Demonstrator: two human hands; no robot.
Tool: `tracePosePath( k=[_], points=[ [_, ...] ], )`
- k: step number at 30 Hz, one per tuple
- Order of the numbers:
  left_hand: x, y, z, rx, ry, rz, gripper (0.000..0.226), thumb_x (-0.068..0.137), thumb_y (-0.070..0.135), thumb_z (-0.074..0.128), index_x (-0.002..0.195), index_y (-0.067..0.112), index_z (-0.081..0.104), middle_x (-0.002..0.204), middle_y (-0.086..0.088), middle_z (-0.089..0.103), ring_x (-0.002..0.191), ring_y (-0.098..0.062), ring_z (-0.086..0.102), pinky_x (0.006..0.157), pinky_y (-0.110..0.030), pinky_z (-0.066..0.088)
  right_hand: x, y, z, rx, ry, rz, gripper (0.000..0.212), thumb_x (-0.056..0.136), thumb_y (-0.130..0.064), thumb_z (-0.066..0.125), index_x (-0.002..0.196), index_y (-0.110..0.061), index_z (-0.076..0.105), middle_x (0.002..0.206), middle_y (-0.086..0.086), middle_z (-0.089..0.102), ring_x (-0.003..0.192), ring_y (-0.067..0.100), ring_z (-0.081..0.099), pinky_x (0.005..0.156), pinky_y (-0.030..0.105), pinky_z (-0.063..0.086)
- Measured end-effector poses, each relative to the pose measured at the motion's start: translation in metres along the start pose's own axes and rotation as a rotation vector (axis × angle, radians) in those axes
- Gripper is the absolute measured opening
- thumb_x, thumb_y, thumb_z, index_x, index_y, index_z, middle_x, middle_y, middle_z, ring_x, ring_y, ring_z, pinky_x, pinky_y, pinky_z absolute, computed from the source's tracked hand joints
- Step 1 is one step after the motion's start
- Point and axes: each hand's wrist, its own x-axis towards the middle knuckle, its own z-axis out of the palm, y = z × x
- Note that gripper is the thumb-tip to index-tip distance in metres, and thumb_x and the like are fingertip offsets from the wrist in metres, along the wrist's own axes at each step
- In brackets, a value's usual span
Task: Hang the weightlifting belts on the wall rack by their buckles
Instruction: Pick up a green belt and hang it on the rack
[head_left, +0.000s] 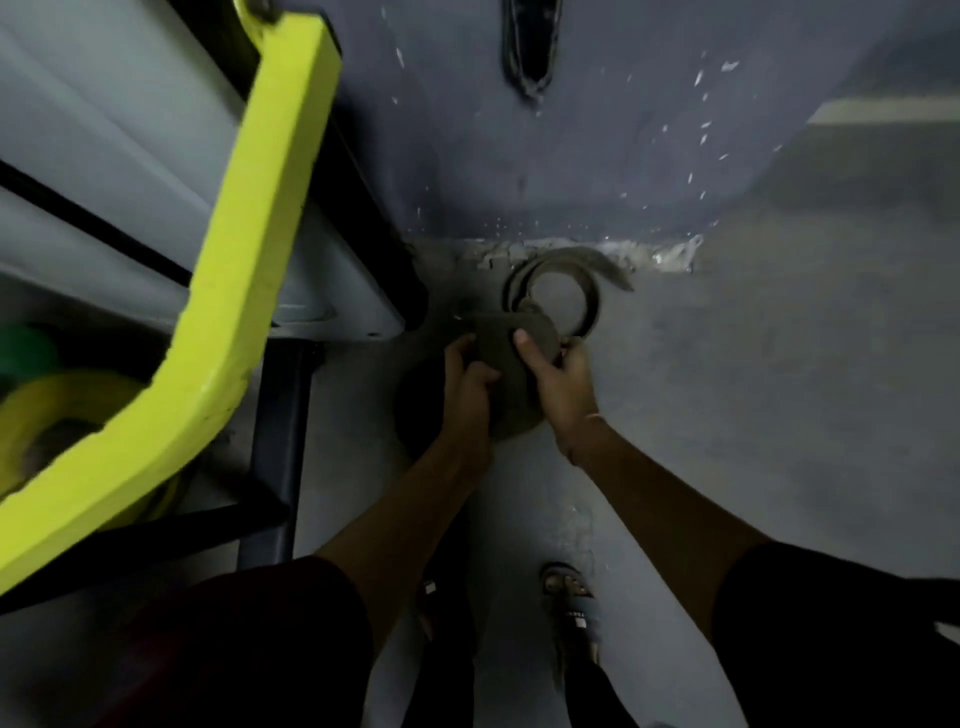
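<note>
Left hand (470, 387) + right hand (563, 382) both curled round belt (506, 345); looks stiff, prob hefty, grip wide part, buckle hidden atm.

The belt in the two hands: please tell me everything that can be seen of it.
The held belt is wide, dull grey-brown, and looks like stiff leather. It is bent into a curve and held low, near the foot of the wall. The left hand grips its left edge; the right hand grips its right side, thumb on its face. Its buckle does not show. A coiled belt lies on the floor beyond; whether they touch is unclear.
</note>
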Motion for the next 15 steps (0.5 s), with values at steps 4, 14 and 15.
tracePosePath(
  k=[4, 14, 15],
  points=[
    [-0.072, 0.082, 0.028, -0.082, -0.051, 0.047, 0.032, 0.082, 0.01, 0.051, 0.112, 0.02, 0.056, 0.115, -0.017, 0.065, 0.102, -0.036, 0.064, 0.079, -0.045, 0.058, -0.041, -0.096, -0.009, 0.036, -0.089, -0.083, 0.029, 0.094, -0.015, 0.065, 0.121, -0.007, 0.062, 0.115, 0.011, 0.071, 0.107, 0.028, 0.068, 0.094, 0.042, 0.056],
    [-0.235, 0.281, 0.092, 0.032, -0.136, 0.207, 0.04, 0.102, 0.044, 0.044, 0.095, 0.014, 0.068, 0.101, -0.008, 0.071, 0.096, -0.025, 0.067, 0.096, -0.044, 0.053, -0.177, -0.324, -0.02, 0.01, -0.281, -0.354, 0.032, 0.089, 0.01, 0.058, 0.111, -0.013, 0.064, 0.1, 0.003, 0.072, 0.095, 0.016, 0.068, 0.087, 0.038, 0.057],
    [-0.249, 0.3, 0.097, 0.018, -0.137, 0.23, 0.039, 0.101, 0.042, 0.048, 0.099, 0.009, 0.068, 0.104, -0.011, 0.071, 0.101, -0.03, 0.067, 0.097, -0.046, 0.052, -0.19, -0.346, -0.021, 0.018, -0.291, -0.378, 0.032, 0.088, 0.011, 0.057, 0.111, -0.01, 0.063, 0.101, 0.007, 0.071, 0.096, 0.019, 0.067, 0.09, 0.04, 0.055]
  ],
)
